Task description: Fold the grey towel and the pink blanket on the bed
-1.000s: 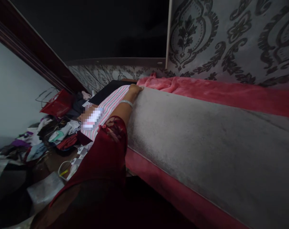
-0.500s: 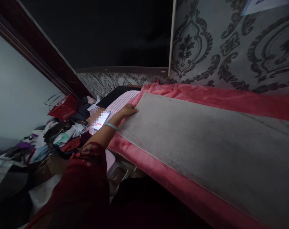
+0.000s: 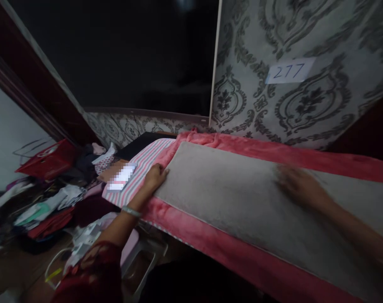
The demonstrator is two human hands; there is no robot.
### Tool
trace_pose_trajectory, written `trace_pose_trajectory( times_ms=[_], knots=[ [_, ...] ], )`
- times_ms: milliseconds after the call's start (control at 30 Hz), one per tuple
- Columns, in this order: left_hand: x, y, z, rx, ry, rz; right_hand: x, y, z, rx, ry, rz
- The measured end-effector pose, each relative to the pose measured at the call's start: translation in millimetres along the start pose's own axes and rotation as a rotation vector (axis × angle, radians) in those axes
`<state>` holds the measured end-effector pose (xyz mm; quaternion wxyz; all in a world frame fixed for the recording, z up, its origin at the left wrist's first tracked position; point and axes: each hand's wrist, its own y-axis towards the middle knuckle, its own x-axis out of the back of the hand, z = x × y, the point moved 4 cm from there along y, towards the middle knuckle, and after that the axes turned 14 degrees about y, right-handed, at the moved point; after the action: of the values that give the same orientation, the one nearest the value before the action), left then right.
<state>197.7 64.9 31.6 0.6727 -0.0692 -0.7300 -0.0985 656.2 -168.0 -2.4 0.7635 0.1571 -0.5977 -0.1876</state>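
A long grey cloth [image 3: 229, 202] lies flat on a pink blanket [image 3: 242, 269] that covers a raised surface. My left hand [image 3: 155, 176] grips the grey cloth at its left end, with a bangle on the wrist and a dark red sleeve behind. My right hand [image 3: 297, 185], blurred by motion, rests flat on the grey cloth toward the right, fingers spread. A pink and white striped cloth [image 3: 147, 162] lies under the left end.
A lit phone [image 3: 121, 176] lies on the striped cloth beside my left hand. Heaped clothes [image 3: 49, 204] and a red bag [image 3: 47, 162] fill the floor at left. A patterned wall carries a paper label reading 277 [image 3: 289, 70]. A white stool [image 3: 147, 256] stands below.
The grey cloth went from held up on edge to lying flat on the pink blanket. My left hand came down and nearer with its end. My right hand has come into view on the cloth.
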Motion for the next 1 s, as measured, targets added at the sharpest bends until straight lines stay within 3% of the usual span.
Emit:
trace_pose_trajectory(
  times_ms=[100,167,267,367,500,533,600,667,733,833,933,1000],
  knots=[
    [-3.2,-11,1,0.025,0.056,0.026,-34,30,74,0.164,0.254,0.206],
    [-5.7,-15,2,0.024,0.108,0.034,-61,53,127,0.229,0.366,0.254],
    [-8.8,-18,4,0.026,0.118,0.016,-93,88,168,0.254,0.387,0.286],
    [-12.8,-17,10,0.041,0.081,0.009,-106,121,154,0.165,0.268,0.283],
    [-17.5,-16,14,0.042,0.011,-0.005,-103,155,125,-0.111,0.078,0.172],
    [-18.6,-16,15,0.044,-0.009,-0.007,-104,160,130,-0.118,0.069,0.158],
    [-21.1,-17,17,0.060,-0.045,-0.005,-113,167,155,0.015,0.120,0.191],
    [-23.3,-17,19,0.069,-0.079,-0.009,-128,171,185,0.230,0.205,0.310],
    [-24.9,-18,20,0.059,-0.107,-0.020,-142,177,196,0.331,0.234,0.439],
    [-26.4,-17,21,0.048,-0.125,-0.026,-150,201,177,0.187,0.182,0.489],
    [-27.3,-17,22,0.063,-0.149,-0.018,-146,227,158,-0.076,0.091,0.353],
    [-27.9,-16,22,0.068,-0.170,-0.017,-149,234,173,-0.026,0.096,0.285]
  ],
)
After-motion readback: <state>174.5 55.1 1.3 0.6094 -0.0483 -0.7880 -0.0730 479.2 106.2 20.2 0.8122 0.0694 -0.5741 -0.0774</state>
